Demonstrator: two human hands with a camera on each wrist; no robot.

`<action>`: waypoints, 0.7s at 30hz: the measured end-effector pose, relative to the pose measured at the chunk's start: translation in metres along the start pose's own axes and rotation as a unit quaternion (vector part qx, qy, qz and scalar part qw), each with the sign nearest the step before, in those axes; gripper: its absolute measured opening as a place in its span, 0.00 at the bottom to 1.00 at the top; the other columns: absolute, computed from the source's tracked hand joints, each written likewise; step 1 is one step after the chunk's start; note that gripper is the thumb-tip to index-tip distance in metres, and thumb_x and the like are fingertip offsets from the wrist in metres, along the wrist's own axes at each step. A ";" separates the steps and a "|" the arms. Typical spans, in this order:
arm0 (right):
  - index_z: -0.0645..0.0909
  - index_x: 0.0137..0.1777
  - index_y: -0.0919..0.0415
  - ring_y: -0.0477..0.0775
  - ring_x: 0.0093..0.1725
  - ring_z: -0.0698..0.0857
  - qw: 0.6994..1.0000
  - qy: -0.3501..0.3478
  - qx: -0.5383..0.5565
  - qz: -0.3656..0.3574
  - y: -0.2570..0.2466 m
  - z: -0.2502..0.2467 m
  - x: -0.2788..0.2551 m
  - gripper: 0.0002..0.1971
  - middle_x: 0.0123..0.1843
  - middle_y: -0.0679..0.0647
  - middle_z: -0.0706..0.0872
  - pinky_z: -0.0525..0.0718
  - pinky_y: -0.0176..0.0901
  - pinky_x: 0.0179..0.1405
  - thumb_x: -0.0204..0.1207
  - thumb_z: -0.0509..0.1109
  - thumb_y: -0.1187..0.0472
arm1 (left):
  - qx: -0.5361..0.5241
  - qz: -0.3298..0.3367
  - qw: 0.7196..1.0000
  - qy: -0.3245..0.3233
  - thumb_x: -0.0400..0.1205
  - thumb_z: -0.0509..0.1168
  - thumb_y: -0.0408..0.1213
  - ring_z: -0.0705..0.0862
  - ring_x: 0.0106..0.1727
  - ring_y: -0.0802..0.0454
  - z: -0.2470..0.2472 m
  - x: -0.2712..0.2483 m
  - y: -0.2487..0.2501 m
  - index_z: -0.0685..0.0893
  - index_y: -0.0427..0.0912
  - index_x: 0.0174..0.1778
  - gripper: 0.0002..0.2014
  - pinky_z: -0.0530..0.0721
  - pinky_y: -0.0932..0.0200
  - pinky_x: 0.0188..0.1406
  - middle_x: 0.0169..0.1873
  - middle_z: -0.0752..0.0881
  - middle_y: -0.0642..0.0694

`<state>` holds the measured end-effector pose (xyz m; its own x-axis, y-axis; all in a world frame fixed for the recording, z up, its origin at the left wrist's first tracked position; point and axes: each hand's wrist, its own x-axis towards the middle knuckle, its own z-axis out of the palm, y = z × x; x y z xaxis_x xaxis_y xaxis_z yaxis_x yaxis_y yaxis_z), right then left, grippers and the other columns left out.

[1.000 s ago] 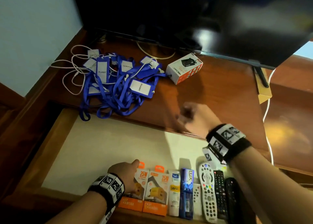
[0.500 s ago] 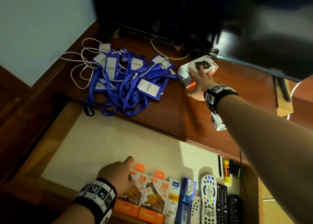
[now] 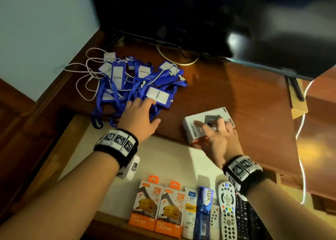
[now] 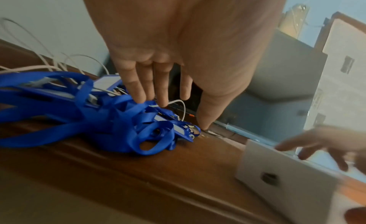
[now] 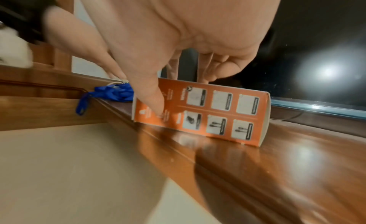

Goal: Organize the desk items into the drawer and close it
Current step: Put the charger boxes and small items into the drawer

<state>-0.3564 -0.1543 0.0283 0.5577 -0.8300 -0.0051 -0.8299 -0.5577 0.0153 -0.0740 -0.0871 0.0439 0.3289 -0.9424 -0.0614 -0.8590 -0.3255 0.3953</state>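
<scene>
Box: white-and-orange carton (image 3: 205, 125) at the desk's (image 3: 245, 101) front edge, tilted, long axis roughly along that edge.
Right hand (image 3: 221, 139): thumb and fingers clamped on the carton.
Left hand (image 3: 140, 119): fingers straight, touching the blue lanyards (image 3: 138, 87).
Progress: drawer (image 3: 163, 159) open, front row filled; carton, lanyards, closing remain.

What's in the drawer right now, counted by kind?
Orange charger boxes: 2
Safi tube: 1
Lux box: 1
Remotes, small white, large white, black: 3 showing; the right arm may hide more
Total: 7 showing
</scene>
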 end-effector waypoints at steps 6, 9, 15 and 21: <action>0.63 0.82 0.32 0.67 0.84 0.65 0.995 -0.042 0.093 0.001 0.012 -0.002 -0.007 0.40 0.84 0.58 0.67 0.67 0.70 0.80 0.70 0.74 0.41 | 0.172 0.054 0.980 -0.081 0.78 0.74 0.57 0.58 0.87 0.36 0.010 0.059 0.007 0.61 0.59 0.88 0.43 0.67 0.33 0.81 0.89 0.59 0.45; 0.59 0.85 0.38 0.66 0.79 0.69 0.987 -0.112 0.111 0.019 0.017 -0.008 -0.002 0.47 0.78 0.53 0.73 0.70 0.68 0.79 0.68 0.78 0.39 | 0.224 0.054 0.964 -0.133 0.80 0.71 0.58 0.54 0.89 0.36 0.012 0.075 0.004 0.58 0.57 0.89 0.44 0.63 0.32 0.84 0.90 0.56 0.45; 0.61 0.79 0.34 0.55 0.59 0.77 0.986 -0.069 0.153 -0.015 -0.037 0.014 -0.055 0.49 0.61 0.43 0.72 0.84 0.58 0.58 0.57 0.78 0.28 | 0.252 0.075 0.960 -0.098 0.79 0.71 0.57 0.65 0.81 0.34 0.010 0.084 0.004 0.69 0.52 0.83 0.36 0.69 0.34 0.78 0.81 0.70 0.42; 0.50 0.90 0.52 0.56 0.75 0.73 0.975 -0.170 0.139 -0.034 -0.076 0.046 -0.084 0.54 0.77 0.48 0.71 0.72 0.52 0.75 0.70 0.67 0.27 | 0.287 0.069 0.949 -0.109 0.77 0.71 0.61 0.64 0.80 0.33 0.009 0.083 0.005 0.77 0.51 0.74 0.31 0.69 0.34 0.78 0.79 0.69 0.39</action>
<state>-0.3408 -0.0427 -0.0181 0.6137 -0.7181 -0.3282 -0.7895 -0.5521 -0.2680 -0.0545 -0.1674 0.0326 0.1620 -0.9522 -0.2590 -0.9810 -0.1271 -0.1465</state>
